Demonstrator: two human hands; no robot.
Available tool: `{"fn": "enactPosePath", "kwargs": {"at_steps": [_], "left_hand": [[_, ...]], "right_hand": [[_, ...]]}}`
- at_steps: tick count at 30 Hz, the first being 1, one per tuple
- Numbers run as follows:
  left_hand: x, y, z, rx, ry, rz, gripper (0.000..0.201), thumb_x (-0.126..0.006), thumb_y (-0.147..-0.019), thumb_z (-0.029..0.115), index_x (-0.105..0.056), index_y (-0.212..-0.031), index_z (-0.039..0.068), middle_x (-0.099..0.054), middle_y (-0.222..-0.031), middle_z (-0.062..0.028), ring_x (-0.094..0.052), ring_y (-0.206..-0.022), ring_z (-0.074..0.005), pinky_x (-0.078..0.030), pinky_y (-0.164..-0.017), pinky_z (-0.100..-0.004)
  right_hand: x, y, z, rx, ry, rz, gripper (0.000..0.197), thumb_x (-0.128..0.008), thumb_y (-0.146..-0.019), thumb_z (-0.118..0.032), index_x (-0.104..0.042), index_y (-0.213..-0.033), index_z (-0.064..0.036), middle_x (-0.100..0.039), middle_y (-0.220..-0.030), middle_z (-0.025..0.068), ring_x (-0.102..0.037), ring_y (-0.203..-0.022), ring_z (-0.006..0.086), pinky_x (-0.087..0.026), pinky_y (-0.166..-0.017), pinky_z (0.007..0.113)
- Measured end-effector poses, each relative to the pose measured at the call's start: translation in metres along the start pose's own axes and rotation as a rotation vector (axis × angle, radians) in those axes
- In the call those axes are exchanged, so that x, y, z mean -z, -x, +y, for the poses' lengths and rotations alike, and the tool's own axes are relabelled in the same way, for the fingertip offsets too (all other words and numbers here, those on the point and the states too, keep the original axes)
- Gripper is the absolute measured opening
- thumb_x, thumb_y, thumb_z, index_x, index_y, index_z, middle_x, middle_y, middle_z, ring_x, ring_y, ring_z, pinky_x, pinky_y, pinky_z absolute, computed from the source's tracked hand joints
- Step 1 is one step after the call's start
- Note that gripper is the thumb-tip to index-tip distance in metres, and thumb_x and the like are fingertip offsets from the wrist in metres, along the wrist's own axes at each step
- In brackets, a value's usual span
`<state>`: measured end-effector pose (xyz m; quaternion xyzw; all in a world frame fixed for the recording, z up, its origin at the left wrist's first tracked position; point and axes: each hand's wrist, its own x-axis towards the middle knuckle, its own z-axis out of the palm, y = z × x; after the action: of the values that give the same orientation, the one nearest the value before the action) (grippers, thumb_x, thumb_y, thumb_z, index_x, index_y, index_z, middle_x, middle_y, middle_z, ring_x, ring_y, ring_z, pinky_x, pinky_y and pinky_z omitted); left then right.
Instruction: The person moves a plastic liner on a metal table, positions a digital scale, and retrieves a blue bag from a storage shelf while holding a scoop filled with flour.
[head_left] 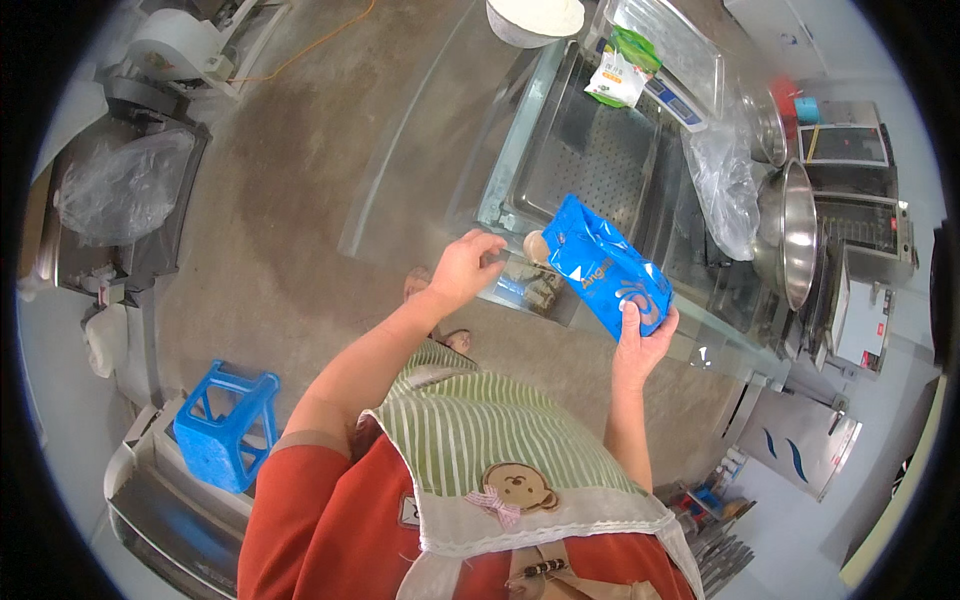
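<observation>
My right hand (645, 345) grips the lower end of a shiny blue foil packet (605, 265), its thumb lying across the front. The packet is tilted, its crumpled top pointing up and left over the near edge of a glass-topped counter. My left hand (467, 268) is raised to the left of the packet, fingers curved and parted, with nothing seen between them. Between that hand and the packet's top is a small round tan thing (537, 247); I cannot tell what it is. It is apart from my left fingertips.
A perforated metal tray (580, 150) lies on the counter. Beyond it are a green-and-white packet (624, 68), a scale (675, 102) and a bowl of white powder (535, 22). Clear plastic bags (725, 190) and a steel bowl (797, 235) stand right. A blue stool (228, 425) is at left.
</observation>
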<state>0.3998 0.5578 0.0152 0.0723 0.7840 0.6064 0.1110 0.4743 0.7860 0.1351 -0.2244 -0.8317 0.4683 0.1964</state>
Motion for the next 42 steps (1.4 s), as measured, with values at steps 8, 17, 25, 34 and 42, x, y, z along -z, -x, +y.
{"fn": "enactPosePath", "kwargs": {"at_steps": [8, 17, 25, 34, 42], "left_hand": [[-0.065, 0.027, 0.052, 0.425, 0.929, -0.459, 0.066, -0.067, -0.084, 0.039, -0.039, -0.132, 0.004, -0.055, -0.115, -0.0061, -0.053, -0.102, -0.0152, -0.044, -0.085, -0.0299], [-0.085, 0.016, 0.07, 0.533, 1.212, -0.473, 0.063, -0.062, -0.086, 0.045, -0.038, -0.133, 0.01, -0.05, -0.126, -0.0064, -0.05, -0.113, -0.0214, -0.039, -0.098, -0.0419], [-0.084, 0.023, 0.067, 0.549, 1.36, -0.498, 0.054, -0.058, -0.089, 0.042, -0.04, -0.131, 0.013, -0.052, -0.124, -0.0042, -0.051, -0.113, -0.0206, -0.039, -0.098, -0.0414], [-0.084, 0.016, 0.055, 0.544, 1.491, -0.432, 0.05, -0.054, -0.091, 0.044, -0.042, -0.128, 0.012, -0.054, -0.12, -0.0044, -0.053, -0.109, -0.0201, -0.04, -0.096, -0.0409], [-0.08, 0.017, 0.051, 0.506, 1.556, -0.481, 0.051, -0.053, -0.091, 0.044, -0.043, -0.128, 0.01, -0.052, -0.124, -0.0054, -0.05, -0.113, -0.0205, -0.04, -0.096, -0.0413]], "right_hand": [[0.007, 0.004, 0.011, -0.043, -0.154, -0.019, 0.051, -0.064, -0.087, -0.023, -0.042, -0.123, 0.0037, -0.053, -0.117, 0.0133, -0.051, -0.107, 0.0202, -0.04, -0.093, 0.033], [0.017, 0.02, 0.014, -0.056, -0.245, -0.088, 0.047, -0.057, -0.09, -0.016, -0.039, -0.13, 0.0018, -0.048, -0.125, 0.0119, -0.047, -0.113, 0.02, -0.037, -0.097, 0.034], [0.018, 0.016, -0.01, 0.024, 0.028, -0.079, 0.045, -0.062, -0.087, -0.019, -0.045, -0.121, 0.0051, -0.055, -0.116, 0.0148, -0.053, -0.105, 0.0222, -0.041, -0.093, 0.035], [-0.004, 0.004, -0.04, 0.061, 0.149, -0.131, 0.045, -0.066, -0.086, -0.02, -0.046, -0.118, 0.0036, -0.057, -0.111, 0.0129, -0.054, -0.1, 0.0187, -0.044, -0.088, 0.031], [-0.007, 0.003, -0.051, 0.029, 0.2, -0.138, 0.042, -0.064, -0.084, -0.008, -0.044, -0.118, 0.0053, -0.057, -0.111, 0.0136, -0.056, -0.101, 0.019, -0.044, -0.091, 0.033]]}}
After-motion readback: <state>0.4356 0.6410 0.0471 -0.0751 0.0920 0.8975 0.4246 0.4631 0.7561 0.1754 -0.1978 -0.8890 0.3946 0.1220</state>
